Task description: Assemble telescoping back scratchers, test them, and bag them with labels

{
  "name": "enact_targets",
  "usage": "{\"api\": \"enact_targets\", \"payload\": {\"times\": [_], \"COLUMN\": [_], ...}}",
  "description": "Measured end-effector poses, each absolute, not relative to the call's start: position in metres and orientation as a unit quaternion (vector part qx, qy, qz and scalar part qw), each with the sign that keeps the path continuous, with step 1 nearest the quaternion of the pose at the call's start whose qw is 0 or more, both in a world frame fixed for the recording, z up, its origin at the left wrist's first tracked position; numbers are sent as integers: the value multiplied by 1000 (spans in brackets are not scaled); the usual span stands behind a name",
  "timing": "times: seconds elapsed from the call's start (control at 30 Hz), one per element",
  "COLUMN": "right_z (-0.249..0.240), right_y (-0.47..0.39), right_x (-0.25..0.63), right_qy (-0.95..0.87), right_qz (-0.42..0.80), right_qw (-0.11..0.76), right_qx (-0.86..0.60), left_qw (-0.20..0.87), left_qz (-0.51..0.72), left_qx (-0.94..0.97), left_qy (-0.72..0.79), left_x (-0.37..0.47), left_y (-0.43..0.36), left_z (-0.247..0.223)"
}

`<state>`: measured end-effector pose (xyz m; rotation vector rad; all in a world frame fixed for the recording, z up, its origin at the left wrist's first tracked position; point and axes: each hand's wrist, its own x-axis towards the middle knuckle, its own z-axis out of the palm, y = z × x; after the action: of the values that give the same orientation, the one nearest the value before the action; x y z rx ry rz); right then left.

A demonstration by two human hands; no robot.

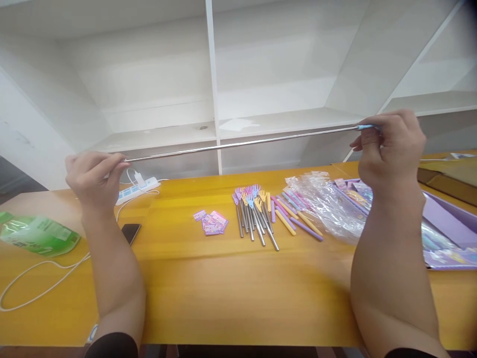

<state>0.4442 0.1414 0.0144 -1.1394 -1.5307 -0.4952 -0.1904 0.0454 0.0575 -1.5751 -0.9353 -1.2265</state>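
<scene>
A telescopic back scratcher, drawn out into a long thin metal rod, is stretched between my hands above the table. My left hand pinches its thin left end. At the other end my right hand is closed around the light-blue part, most of which the fingers hide. Below lies a bunch of short back scratchers with metal rods and hand-shaped heads in purple, pink, yellow and blue. Beside them are coloured tubes, and small printed cards lie to their left.
Crumpled clear plastic bags and a purple box with packaged goods are on the right. At left are a green pouch, a white cable, a phone and a power strip. White shelves stand behind the table.
</scene>
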Motion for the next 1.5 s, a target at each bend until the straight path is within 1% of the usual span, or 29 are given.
{"api": "enact_targets", "payload": {"times": [0.13, 0.23, 0.37, 0.63, 0.8, 1.03, 1.13, 1.27, 1.33, 1.43, 1.5], "right_z": [15, 16, 17, 18, 14, -4, -8, -5, -4, -10, -16], "right_y": [140, 132, 119, 113, 106, 101, 97, 87, 78, 62, 53], "right_x": [440, 421, 392, 388, 360, 320, 312, 305, 298, 278, 263], "right_qy": [-649, -674, -704, -714, -757, -794, -796, -787, -795, -832, -836], "right_qz": [-221, -223, -206, -217, -222, -239, -238, -233, -238, -252, -261], "right_qw": [561, 553, 539, 539, 500, 433, 432, 451, 456, 432, 419], "right_qx": [-464, -435, -415, -392, -358, -354, -350, -350, -321, -241, -240], "left_qw": [488, 472, 436, 457, 457, 446, 455, 453, 443, 414, 398], "left_qz": [-472, -439, -428, -406, -385, -381, -381, -398, -403, -399, -405], "left_qx": [-651, -680, -696, -702, -724, -739, -735, -726, -732, -759, -763], "left_qy": [-340, -351, -377, -365, -345, -332, -328, -331, -324, -306, -308], "left_x": [-172, -144, -109, -94, -55, -19, -16, -9, 1, 20, 29], "left_y": [44, 44, 47, 46, 37, 36, 36, 32, 27, 22, 20], "left_z": [58, 53, 42, 38, 32, 16, 15, 16, 13, 2, -4]}}
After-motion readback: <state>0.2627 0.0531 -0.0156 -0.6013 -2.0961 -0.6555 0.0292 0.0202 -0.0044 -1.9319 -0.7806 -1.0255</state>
